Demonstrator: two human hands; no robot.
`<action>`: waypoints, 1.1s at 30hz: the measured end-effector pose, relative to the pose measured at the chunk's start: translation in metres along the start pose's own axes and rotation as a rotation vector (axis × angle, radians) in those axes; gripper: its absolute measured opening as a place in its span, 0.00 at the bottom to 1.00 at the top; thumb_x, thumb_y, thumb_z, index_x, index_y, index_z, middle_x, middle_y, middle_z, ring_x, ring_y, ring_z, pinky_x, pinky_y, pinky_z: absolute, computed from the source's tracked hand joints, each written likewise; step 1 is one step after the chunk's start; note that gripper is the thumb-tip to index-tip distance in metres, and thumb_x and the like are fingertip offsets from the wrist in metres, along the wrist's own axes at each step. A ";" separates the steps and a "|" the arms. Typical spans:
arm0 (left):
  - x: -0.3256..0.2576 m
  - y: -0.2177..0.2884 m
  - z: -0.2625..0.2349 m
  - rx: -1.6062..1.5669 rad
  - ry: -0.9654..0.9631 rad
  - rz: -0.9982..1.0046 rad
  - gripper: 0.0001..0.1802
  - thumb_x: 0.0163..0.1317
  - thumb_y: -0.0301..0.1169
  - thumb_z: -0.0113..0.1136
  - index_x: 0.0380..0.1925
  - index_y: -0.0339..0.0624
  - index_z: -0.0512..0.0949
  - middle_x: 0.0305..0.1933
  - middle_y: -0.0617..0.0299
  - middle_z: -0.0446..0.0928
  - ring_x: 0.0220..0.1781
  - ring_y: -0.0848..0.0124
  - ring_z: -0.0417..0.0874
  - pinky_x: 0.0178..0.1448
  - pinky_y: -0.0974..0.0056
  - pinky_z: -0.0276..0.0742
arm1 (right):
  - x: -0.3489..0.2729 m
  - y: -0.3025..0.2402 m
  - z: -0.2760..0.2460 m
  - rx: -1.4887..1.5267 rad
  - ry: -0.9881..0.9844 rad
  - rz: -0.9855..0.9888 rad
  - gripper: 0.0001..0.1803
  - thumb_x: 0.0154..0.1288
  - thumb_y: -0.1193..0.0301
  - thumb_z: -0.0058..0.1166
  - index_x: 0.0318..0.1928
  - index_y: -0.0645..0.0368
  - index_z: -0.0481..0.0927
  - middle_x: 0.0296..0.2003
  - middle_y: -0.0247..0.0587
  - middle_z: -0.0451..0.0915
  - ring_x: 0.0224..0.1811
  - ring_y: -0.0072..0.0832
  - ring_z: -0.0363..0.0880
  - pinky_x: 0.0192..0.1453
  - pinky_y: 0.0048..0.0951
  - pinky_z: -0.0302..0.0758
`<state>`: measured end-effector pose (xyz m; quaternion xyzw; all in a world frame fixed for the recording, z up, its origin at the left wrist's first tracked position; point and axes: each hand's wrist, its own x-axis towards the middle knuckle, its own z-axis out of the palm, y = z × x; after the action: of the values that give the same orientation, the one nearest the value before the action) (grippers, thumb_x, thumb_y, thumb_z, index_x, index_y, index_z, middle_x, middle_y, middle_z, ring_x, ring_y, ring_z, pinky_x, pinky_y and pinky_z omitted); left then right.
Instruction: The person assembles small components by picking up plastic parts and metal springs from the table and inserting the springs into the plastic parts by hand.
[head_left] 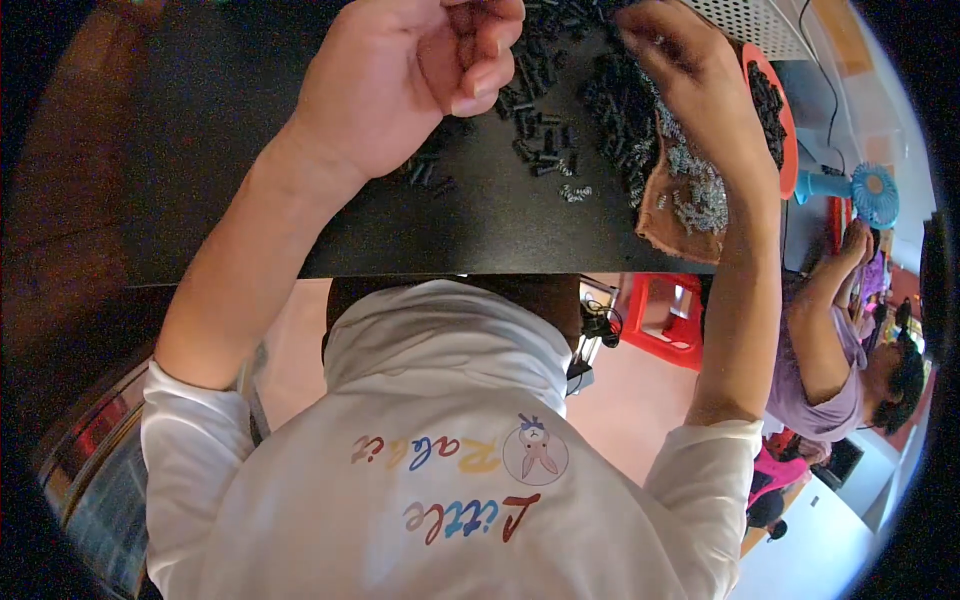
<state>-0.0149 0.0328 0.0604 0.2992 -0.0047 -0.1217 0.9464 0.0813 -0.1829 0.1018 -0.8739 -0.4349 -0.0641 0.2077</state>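
My left hand (415,75) is raised over the dark table, palm turned up and fingers curled in. Whatever those fingers hold, if anything, is hidden. Small black tube-shaped pieces (545,135) lie scattered beside and beyond it. Over on the right, my right hand (695,65) hangs above another heap of black pieces (610,110), its fingers dark and smeared by motion. Under that forearm, small metal coil springs (700,200) are heaped on a brown cloth (655,215). A few loose springs (575,193) sit on the table between the heaps.
An orange-red dish (788,150) with dark pieces stands right of my right forearm. Behind it is a white perforated basket (755,22). Further right are a blue fan (876,195) and a co-worker in a purple top (815,400). A red stool (650,345) is below the table edge.
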 end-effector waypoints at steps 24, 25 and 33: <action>-0.003 -0.017 0.004 0.000 0.096 -0.015 0.15 0.70 0.36 0.43 0.32 0.37 0.74 0.22 0.61 0.72 0.20 0.68 0.73 0.24 0.67 0.66 | -0.005 0.001 0.009 -0.004 -0.225 -0.109 0.06 0.55 0.79 0.55 0.36 0.63 0.78 0.31 0.47 0.76 0.37 0.44 0.76 0.41 0.39 0.73; -0.003 -0.017 0.003 0.015 0.110 -0.011 0.15 0.70 0.37 0.43 0.32 0.37 0.74 0.22 0.61 0.72 0.20 0.68 0.73 0.24 0.67 0.66 | -0.004 0.000 0.012 0.000 -0.226 -0.110 0.06 0.55 0.79 0.55 0.36 0.63 0.78 0.31 0.47 0.76 0.37 0.44 0.76 0.41 0.39 0.73; 0.011 -0.019 -0.012 0.001 0.129 -0.013 0.16 0.70 0.37 0.44 0.33 0.36 0.74 0.22 0.60 0.72 0.20 0.68 0.72 0.24 0.68 0.66 | -0.003 -0.008 0.019 -0.100 -0.270 -0.223 0.06 0.55 0.76 0.54 0.35 0.62 0.75 0.29 0.48 0.70 0.32 0.46 0.74 0.34 0.42 0.73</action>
<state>-0.0082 0.0216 0.0390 0.3071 0.0579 -0.1084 0.9437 0.0718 -0.1733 0.0855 -0.8301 -0.5493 0.0095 0.0953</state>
